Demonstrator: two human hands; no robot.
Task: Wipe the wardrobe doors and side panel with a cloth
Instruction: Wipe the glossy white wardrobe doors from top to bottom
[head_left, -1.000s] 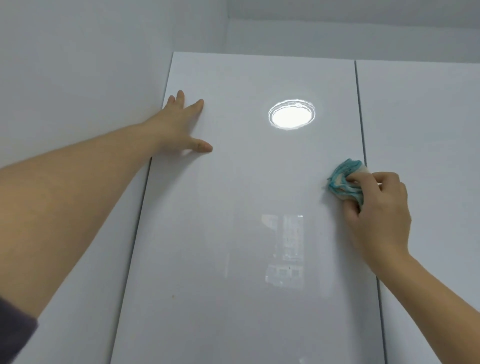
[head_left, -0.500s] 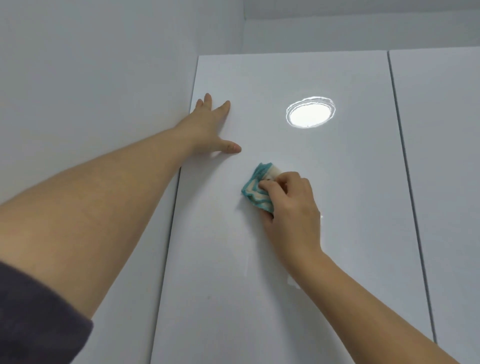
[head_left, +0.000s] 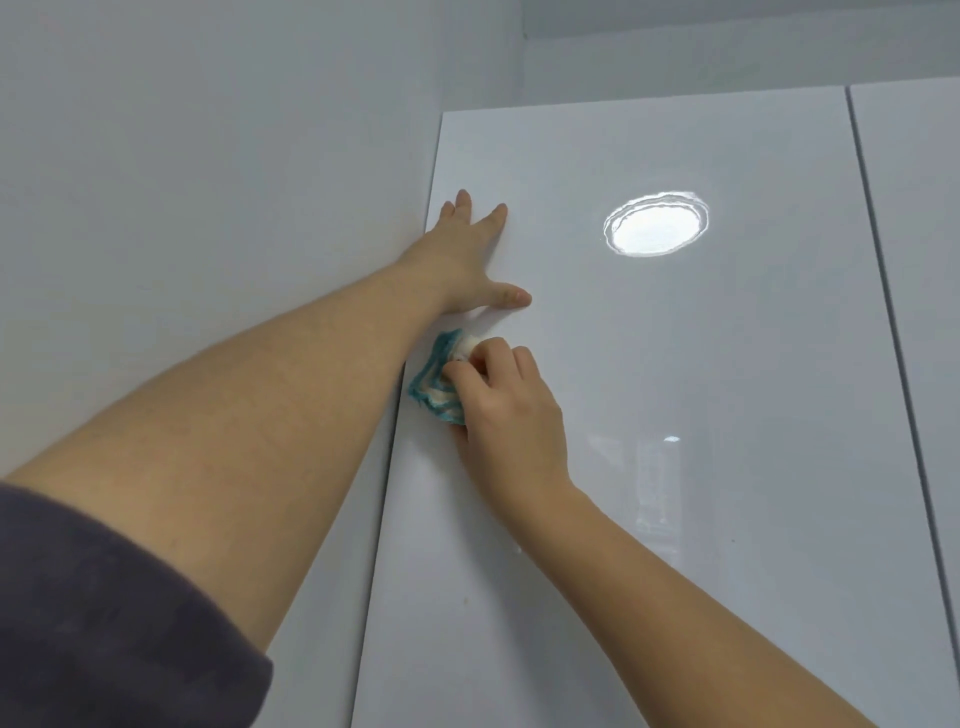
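Here, curled right fingers (head_left: 466, 373) pinch cloth (head_left: 431, 385).

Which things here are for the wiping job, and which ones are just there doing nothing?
For the job:
- glossy door
- teal and white cloth, gripped by the right hand and held against that door
- left hand, flat on the same door
- neighbouring door on the right

Just there:
- wall on the left
- round light reflection
- dark sleeve
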